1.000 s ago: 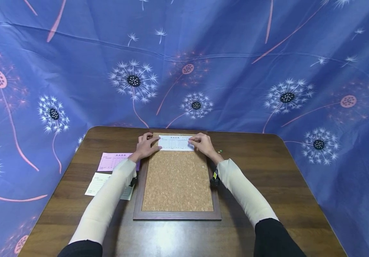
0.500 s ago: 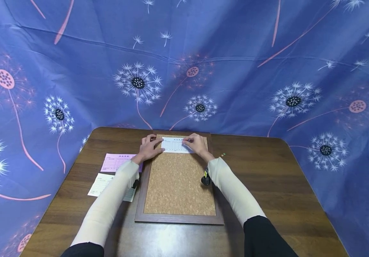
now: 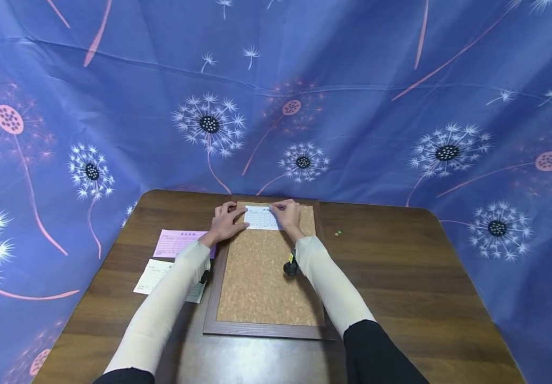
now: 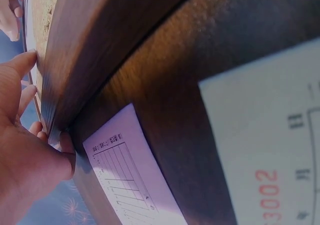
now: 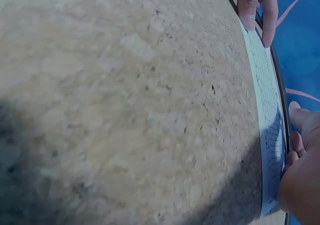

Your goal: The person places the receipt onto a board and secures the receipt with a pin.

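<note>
A white printed form slip lies across the top of a framed cork board. My left hand rests on the frame's left side, its thumb and forefinger reaching onto the slip's left end. In the right wrist view, two fingertips of that left hand touch the slip. My right hand is over the slip's right half, thumb and forefinger drawn together at its top edge. Whatever they pinch looks tiny, and the fingertips hide it. The right hand casts a shadow on the slip.
A pink form slip and a pale green one lie left of the board, partly beneath my left forearm. Tiny green and yellow pieces sit right of the board. A blue dandelion-print cloth hangs behind the table.
My right hand has moved left along the slip, from its right end toward the middle of its top edge. The left hand keeps its place. The view has shifted slightly.
</note>
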Demonstrator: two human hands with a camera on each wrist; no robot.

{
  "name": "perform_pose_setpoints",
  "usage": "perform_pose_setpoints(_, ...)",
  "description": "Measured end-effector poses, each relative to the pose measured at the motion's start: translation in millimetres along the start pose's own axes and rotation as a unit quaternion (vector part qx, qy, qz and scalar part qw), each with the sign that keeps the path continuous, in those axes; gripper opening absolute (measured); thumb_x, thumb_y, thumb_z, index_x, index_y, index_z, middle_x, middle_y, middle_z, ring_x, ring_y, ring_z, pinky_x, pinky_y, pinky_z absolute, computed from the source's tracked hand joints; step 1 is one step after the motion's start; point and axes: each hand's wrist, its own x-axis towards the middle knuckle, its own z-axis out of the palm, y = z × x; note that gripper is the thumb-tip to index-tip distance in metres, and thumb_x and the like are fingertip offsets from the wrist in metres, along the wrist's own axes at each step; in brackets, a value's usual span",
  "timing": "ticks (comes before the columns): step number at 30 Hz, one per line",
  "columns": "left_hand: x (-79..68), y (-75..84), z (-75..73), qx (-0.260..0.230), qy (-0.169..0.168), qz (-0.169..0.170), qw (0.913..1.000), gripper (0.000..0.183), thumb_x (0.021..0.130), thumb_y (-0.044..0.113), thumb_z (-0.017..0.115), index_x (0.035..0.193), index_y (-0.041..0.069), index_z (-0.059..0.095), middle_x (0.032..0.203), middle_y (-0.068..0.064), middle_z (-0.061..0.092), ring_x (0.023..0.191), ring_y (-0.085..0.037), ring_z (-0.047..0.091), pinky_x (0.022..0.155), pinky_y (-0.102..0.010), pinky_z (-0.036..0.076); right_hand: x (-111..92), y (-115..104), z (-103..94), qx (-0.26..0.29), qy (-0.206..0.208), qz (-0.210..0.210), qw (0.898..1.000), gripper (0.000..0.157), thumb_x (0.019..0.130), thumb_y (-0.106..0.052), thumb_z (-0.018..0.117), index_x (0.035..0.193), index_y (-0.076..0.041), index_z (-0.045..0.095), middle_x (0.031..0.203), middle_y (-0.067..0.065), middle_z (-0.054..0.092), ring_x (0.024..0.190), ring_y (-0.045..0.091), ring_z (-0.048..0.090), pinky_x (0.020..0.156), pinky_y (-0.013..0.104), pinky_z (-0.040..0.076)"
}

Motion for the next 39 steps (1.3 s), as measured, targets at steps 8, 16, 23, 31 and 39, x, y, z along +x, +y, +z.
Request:
perform_pose_setpoints(8, -0.8, 1.5, 5.1, -0.003, 0.002, -0.006, 1.0, 0.061, 0.098, 0.042, 0.064, 0.15, 0.013, 0.051, 0.162, -0.022, 0.024, 0.142, -0.051, 0.018, 0.102, -0.071, 0.03, -1.3, -2.0, 3.5, -0.034, 0.009, 0.052, 0.998, 0.014, 0.086, -0.023, 0.082, 0.096, -0.013, 0.084, 0.106, 0.006, 0.079, 0.107, 0.028, 0.069, 0.096, 0.043, 0.05)
perform_pose_setpoints(16, 0.9, 2.0, 7.0, 0.011, 0.004, -0.012, 0.9999, 0.06, 0.098, 0.042, 0.064, 0.15, 0.015, 0.051, 0.161, -0.02, 0.025, 0.143, -0.05, 0.018, 0.102, -0.07, 0.032, -4.1, -1.4, 4.9, -0.055, -0.006, 0.057, 0.997, 0.016, 0.086, -0.025, 0.082, 0.098, -0.014, 0.083, 0.111, 0.008, 0.074, 0.114, 0.032, 0.06, 0.103, 0.046, 0.041)
perform_pose_setpoints(23, 1.1, 3.3, 1.9, 0.008, 0.002, -0.017, 0.9998, 0.06, 0.099, 0.04, 0.062, 0.151, 0.014, 0.05, 0.162, -0.02, 0.023, 0.143, -0.05, 0.017, 0.103, -0.07, 0.03, -0.1, -2.2, 6.4, -0.075, -0.009, 0.035, 0.997, 0.016, 0.086, -0.025, 0.083, 0.096, -0.013, 0.084, 0.11, 0.009, 0.073, 0.109, 0.033, 0.06, 0.097, 0.045, 0.044)
perform_pose_setpoints(31, 1.8, 2.3, -0.3, 0.011, -0.003, -0.016, 0.9998, 0.061, 0.099, 0.043, 0.062, 0.152, 0.015, 0.049, 0.163, -0.02, 0.022, 0.143, -0.049, 0.017, 0.102, -0.069, 0.031, -0.4, -2.9, 2.2, -0.074, -0.021, 0.017, 0.997, 0.017, 0.087, -0.023, 0.082, 0.098, -0.011, 0.083, 0.11, 0.012, 0.072, 0.108, 0.034, 0.06, 0.097, 0.045, 0.043)
perform_pose_setpoints(39, 2.6, 1.9, 1.7, 0.012, -0.001, -0.017, 0.9998, 0.06, 0.099, 0.041, 0.063, 0.151, 0.015, 0.049, 0.162, -0.02, 0.023, 0.143, -0.047, 0.017, 0.102, -0.068, 0.03, -0.9, 1.5, -1.8, -0.068, -0.03, -0.002, 0.997, 0.017, 0.087, -0.019, 0.081, 0.1, -0.008, 0.082, 0.11, 0.016, 0.071, 0.106, 0.036, 0.06, 0.093, 0.046, 0.046)
